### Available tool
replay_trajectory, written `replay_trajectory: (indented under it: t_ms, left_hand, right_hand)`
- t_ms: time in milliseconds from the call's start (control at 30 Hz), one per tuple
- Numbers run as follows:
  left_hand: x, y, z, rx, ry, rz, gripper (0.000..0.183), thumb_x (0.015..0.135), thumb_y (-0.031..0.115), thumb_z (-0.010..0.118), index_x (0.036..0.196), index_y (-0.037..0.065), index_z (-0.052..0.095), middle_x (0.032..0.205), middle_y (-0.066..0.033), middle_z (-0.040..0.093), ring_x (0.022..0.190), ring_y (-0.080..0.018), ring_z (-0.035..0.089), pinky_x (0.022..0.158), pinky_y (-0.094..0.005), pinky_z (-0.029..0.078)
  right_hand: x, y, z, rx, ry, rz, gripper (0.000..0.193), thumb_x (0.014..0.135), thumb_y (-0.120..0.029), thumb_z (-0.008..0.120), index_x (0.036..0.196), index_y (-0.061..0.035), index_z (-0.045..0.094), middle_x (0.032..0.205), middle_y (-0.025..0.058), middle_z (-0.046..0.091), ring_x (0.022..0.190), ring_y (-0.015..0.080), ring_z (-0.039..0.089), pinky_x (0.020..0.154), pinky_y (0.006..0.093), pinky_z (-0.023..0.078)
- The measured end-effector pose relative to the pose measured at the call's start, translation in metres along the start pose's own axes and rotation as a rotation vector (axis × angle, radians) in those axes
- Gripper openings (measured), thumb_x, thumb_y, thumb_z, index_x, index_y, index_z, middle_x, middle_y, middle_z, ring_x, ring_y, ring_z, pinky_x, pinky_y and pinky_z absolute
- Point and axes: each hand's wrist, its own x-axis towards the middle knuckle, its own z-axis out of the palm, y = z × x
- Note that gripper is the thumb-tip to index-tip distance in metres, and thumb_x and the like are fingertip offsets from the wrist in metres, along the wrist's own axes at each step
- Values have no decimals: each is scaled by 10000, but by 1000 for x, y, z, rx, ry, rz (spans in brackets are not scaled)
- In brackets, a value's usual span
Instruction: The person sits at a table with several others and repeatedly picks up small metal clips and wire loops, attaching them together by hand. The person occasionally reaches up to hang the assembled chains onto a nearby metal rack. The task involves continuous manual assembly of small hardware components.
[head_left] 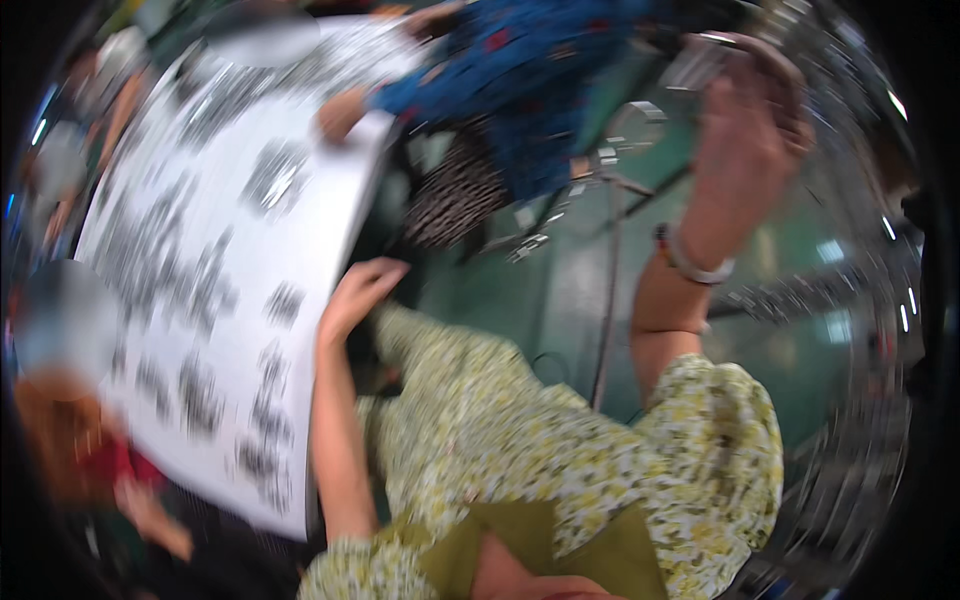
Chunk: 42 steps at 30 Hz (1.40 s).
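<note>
My left hand (362,293) is at the right edge of a white table (330,215), its fingers stretched out and holding nothing that I can see. Raised at the upper right, away from the table, my right hand (748,140) is smeared by motion. Its fingers look curled round a pale, partly see-through thing (695,66), too blurred to name. Small dark and silvery pieces (200,392) lie in several groups on the table, also too blurred to tell apart. A clear shiny piece (278,180) lies nearer the far end.
Across from me, a person in a blue patterned sleeve (450,85) rests a hand (343,113) on the table edge. More people sit along the left side. Metal stool or stand legs (608,290) rise from the green floor (560,300). Blurred racks (850,480) line the right.
</note>
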Motion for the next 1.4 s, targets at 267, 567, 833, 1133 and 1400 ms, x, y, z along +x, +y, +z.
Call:
replay_trajectory:
  t_ms: [267,567,833,1133,1400]
  left_hand:
    - [1,-59,-47,-48,-17,-340,284,851,111,586,1129,52,597,966,-27,621,823,-94,520,691,-260,421]
    - [6,-102,-58,-14,-100,-217,332,819,83,605,1141,3,581,1427,-209,298,1292,-298,348,1025,-349,318]
    - [7,-80,-51,8,-115,-241,330,815,76,602,1138,7,588,1415,-225,312,1284,-312,359,1021,-362,329]
    - [-5,-87,-65,-22,-53,-255,316,819,82,599,1126,8,593,1415,-227,315,1273,-301,375,1018,-355,324]
    - [-10,-67,-56,3,-61,-278,308,840,74,573,1137,-7,579,1426,-209,307,1284,-289,362,1030,-339,306]
  right_hand:
    - [43,0,-69,199,469,38,139,788,-5,624,926,-5,638,862,62,656,738,91,591,676,197,457]
    - [77,-2,-179,82,574,-113,145,742,8,714,881,13,674,836,71,678,766,107,626,717,213,484]
    - [111,5,-264,-336,693,-154,143,757,-1,683,891,40,657,864,101,672,778,142,632,762,245,509]
    - [144,-52,-229,-896,536,-45,115,787,-84,619,869,-5,635,754,38,639,668,123,563,647,262,440]
    - [152,-26,-257,-920,386,-46,212,838,-146,578,984,2,619,911,101,614,825,196,539,745,395,395]
